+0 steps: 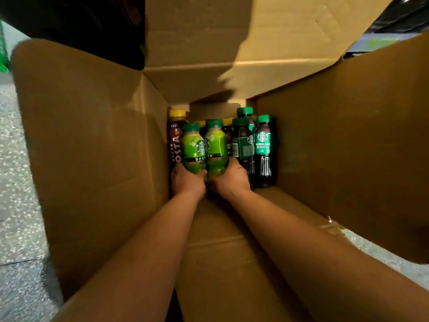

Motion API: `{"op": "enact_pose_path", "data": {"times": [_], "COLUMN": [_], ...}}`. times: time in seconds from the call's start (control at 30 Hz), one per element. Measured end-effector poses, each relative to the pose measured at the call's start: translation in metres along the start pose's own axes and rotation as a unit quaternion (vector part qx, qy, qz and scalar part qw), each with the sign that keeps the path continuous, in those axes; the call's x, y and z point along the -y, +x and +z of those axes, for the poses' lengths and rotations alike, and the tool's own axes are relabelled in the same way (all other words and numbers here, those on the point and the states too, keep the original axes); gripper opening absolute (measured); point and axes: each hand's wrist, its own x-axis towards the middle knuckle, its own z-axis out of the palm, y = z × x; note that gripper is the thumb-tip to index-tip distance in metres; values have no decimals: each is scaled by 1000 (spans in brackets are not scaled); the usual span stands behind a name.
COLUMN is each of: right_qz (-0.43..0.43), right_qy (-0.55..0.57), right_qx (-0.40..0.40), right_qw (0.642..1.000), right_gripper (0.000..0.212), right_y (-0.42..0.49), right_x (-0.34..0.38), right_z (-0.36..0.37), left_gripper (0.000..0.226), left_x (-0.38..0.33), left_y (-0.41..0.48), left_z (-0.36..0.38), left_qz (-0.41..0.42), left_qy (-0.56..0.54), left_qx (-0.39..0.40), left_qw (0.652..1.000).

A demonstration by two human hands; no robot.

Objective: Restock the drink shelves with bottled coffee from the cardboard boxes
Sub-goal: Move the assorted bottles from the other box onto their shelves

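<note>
Both my arms reach deep into a large open cardboard box (97, 140). My left hand (188, 181) grips the base of a bright green bottle (193, 149) with a green cap. My right hand (229, 180) grips the base of a second bright green bottle (216, 149) right beside it. The two bottles touch each other. Left of them stands a dark bottle with a yellow cap (175, 133). To the right stand dark coffee bottles with green caps (264, 145) against the box's far end.
The box's flaps (348, 135) stand open on the left, right and top. A speckled grey floor (16, 182) lies to the left of the box. A dark shelf unit (92, 24) shows above the left flap.
</note>
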Motion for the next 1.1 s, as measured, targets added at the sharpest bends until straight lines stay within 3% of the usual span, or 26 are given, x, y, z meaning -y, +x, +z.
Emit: {"op": "enact_pose_path", "data": {"times": [0.17,0.37,0.5,0.63,0.73,0.8,0.87,0.97,1.1], "right_qz": [28,54,61,21,1,-19,-50,-99,-170], "right_qy": [22,173,226,232,280,301,309,334,351], "right_qx": [20,77,84,59,56,50,55,72,48], "right_qw": [999,980,968,971,958,952,948,935,920], "right_gripper": [52,51,67,94,62,52,51,63,56], "right_y": [4,-21,-58,-88,-136,-170,-198,-239,-296], "right_x": [5,-3,0,2,21,33,39,41,28], "right_z": [-3,-37,-75,-104,-133,-154,-174,-204,-247], "left_gripper": [47,38,39,42,45,50,51,35,33], "left_x": [0,-10,-34,-64,-82,-94,-104,-114,-124], "left_y": [5,-39,-85,-133,-167,-193,-224,-275,-356], "left_z": [0,-15,-40,-74,-95,-110,-124,-141,-155], "left_qz": [-19,2,39,82,112,143,168,198,281], "left_qy": [-54,-149,-167,-156,-172,-175,-198,-253,-242], "left_qx": [-8,53,122,135,134,127,122,139,155], "left_qw": [998,987,978,975,970,966,958,937,916]}}
